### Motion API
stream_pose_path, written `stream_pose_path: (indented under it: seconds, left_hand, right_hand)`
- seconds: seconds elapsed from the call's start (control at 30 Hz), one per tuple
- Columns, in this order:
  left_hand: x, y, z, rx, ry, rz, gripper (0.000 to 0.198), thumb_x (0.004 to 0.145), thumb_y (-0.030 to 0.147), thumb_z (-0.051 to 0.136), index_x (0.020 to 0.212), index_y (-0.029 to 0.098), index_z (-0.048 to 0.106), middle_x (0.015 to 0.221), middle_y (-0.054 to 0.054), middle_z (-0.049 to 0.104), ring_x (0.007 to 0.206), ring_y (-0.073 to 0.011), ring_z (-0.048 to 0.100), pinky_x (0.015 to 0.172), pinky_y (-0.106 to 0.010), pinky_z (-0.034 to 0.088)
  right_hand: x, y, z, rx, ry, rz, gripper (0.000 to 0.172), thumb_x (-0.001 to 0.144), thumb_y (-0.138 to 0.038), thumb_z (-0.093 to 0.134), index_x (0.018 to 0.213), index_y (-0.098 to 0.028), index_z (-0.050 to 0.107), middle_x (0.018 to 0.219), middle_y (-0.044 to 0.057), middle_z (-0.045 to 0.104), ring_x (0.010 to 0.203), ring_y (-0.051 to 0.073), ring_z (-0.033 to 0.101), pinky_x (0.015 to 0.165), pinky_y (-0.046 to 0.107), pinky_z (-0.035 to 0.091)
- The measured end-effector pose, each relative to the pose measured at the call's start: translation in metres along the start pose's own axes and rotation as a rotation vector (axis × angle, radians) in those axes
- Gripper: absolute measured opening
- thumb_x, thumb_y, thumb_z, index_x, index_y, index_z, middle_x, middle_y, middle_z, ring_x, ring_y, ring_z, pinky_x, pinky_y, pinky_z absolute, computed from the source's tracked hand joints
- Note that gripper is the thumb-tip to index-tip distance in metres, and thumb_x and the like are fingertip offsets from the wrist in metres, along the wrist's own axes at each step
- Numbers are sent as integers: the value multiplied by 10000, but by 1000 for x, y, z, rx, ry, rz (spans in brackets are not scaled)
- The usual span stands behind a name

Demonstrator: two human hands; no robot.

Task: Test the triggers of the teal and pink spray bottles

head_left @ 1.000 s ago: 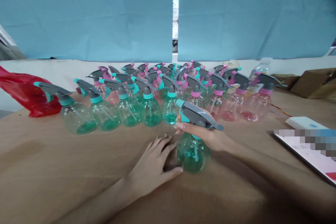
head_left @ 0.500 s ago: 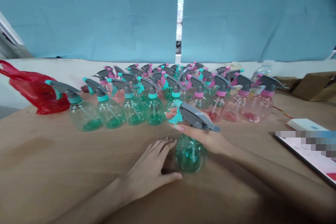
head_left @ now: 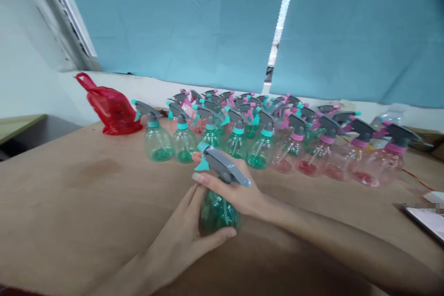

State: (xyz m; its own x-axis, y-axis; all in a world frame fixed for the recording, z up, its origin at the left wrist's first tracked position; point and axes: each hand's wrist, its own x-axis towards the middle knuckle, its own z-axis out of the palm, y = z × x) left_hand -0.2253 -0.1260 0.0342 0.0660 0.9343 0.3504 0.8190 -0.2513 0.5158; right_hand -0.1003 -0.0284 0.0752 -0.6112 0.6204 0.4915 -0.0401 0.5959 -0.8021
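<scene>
Near the front of a brown wooden table (head_left: 86, 203), a green see-through spray bottle (head_left: 220, 212) stands nearly upright between two bare hands. It has a gray spray head (head_left: 227, 164) with a blue-green nozzle and trigger on its left side. The right hand (head_left: 237, 187) is wrapped around the bottle's neck, just under the spray head, with its thumb pointing left. The left hand (head_left: 183, 229) cups the round lower part, with its thumb across the near side. The bottom is partly hidden by that thumb, so I cannot tell if it touches the table.

Behind the hands, five green spray bottles (head_left: 211, 136) make the left part of a row, and four pink spray bottles (head_left: 378, 166) make the right part. More bottles crowd behind them, with pink or blue-green tips. A red plastic bag (head_left: 116, 111) sits left of the row. On the far right are a tablet (head_left: 426, 222), cut off by the edge of the view, and a thin orange wire (head_left: 418, 178). A big blue cloth (head_left: 208, 18) hangs at the back, above a low white wall.
</scene>
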Motion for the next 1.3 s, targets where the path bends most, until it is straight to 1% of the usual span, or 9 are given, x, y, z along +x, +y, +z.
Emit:
stream_pose_path:
  seconds: [0.13, 0.23, 0.33, 0.4, 0.47, 0.6, 0.77, 1.07, 1.3]
  left_hand:
    - [-19, -18, -20, 11, 181, -64, 815, 771, 454, 666, 1420, 391, 177, 1359, -24, 489, 1230, -329, 481, 971, -483, 463]
    - [-29, -29, -44, -35, 200, -125, 642, 813, 447, 612, 1368, 381, 294, 1276, -8, 552, 1174, -319, 527, 958, -486, 462]
    - [-36, -50, -68, -55, 235, -161, 505, 828, 434, 602, 1274, 342, 383, 1247, -22, 558, 1163, -294, 528, 1000, -504, 410]
    - [-40, -74, -81, -90, 284, -238, 543, 806, 463, 625, 1267, 313, 379, 1199, -50, 576, 1122, -294, 548, 949, -502, 445]
    - [-41, -103, -94, -13, 325, -289, 519, 802, 489, 622, 1234, 289, 414, 1200, -64, 565, 1141, -305, 526, 955, -505, 425]
    - [-28, -162, -120, 202, 474, -307, 599, 706, 592, 660, 1142, 205, 520, 1125, -97, 550, 1081, -327, 532, 921, -475, 430]
    - [7, -210, -139, 186, 491, -355, 642, 715, 569, 659, 1210, 191, 500, 1097, -109, 572, 1014, -317, 563, 812, -439, 473]
    - [51, -237, -137, 122, 515, -259, 559, 731, 501, 663, 1145, 164, 498, 1120, -113, 594, 1068, -295, 549, 907, -425, 436]
    - [51, -238, -138, 112, 482, -246, 573, 744, 506, 662, 1174, 175, 479, 1112, -108, 609, 1050, -303, 568, 886, -433, 447]
  right_hand:
    - [21, -13, 38, 78, -54, 11, 386, 720, -470, 673, 1008, -217, 635, 608, -50, 580, 597, 129, 551, 566, 272, 451]
    - [39, -21, 53, 72, -213, -8, 417, 684, -436, 715, 1021, -216, 606, 648, -56, 608, 602, 126, 564, 560, 260, 443]
    - [59, -24, 55, -42, -397, -141, 529, 644, -438, 746, 1103, -233, 582, 974, 9, 683, 857, 189, 623, 708, 310, 489]
    - [72, -24, 52, -158, -439, -164, 668, 647, -466, 742, 1240, -252, 523, 1249, 61, 597, 1092, 245, 560, 860, 371, 466]
    - [86, -24, 48, -233, -399, -143, 647, 681, -497, 714, 1247, -241, 532, 1275, 84, 581, 1098, 249, 564, 857, 376, 470]
    - [120, -31, 41, -331, -232, -207, 359, 800, -452, 615, 1012, -165, 640, 1005, 84, 697, 819, 180, 644, 757, 330, 483]
    - [166, -37, 48, -592, -107, -230, 355, 811, -370, 597, 1045, -106, 644, 1008, 115, 702, 907, 219, 631, 774, 327, 453]
    - [200, -16, 85, -797, -191, -67, 496, 817, -376, 566, 1171, -29, 578, 1056, 240, 659, 996, 329, 608, 726, 378, 437]
    - [204, -6, 98, -895, -191, -46, 344, 887, -290, 484, 1080, -42, 625, 996, 240, 665, 918, 308, 629, 692, 376, 420]
